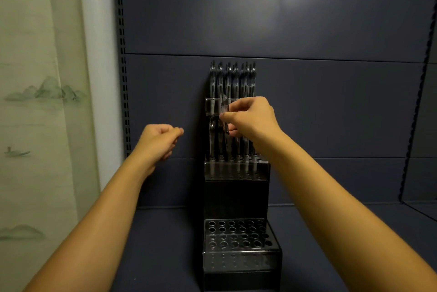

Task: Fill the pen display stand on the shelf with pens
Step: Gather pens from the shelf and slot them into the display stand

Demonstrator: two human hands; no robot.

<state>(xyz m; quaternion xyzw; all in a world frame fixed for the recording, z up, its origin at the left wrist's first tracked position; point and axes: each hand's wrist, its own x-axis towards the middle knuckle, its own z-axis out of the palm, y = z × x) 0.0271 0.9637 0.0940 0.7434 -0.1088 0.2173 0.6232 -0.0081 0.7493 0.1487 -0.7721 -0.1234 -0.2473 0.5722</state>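
The stand [236,197] sits on the dark shelf [160,244] against the back panel. Pens [233,79] fill its upper tier; the holes of the lower tier [236,235] are empty. The right hand [250,118] pinches a pen [224,107] in front of the upper rows. The left hand [159,141], curled into an empty grip, hovers left of the stand.

The pen display stand [236,197] stands on the shelf [165,244], against the back panel [307,102]. Its lower tier [238,237] is in front of the upper tier [236,168]. Pens [233,79] stand in the upper tier. The right hand [250,116] is before these pens, holding one pen [224,112]. The left hand [160,140] is left of the stand, apart from it. A curtain [35,102] hangs left of the shelf.
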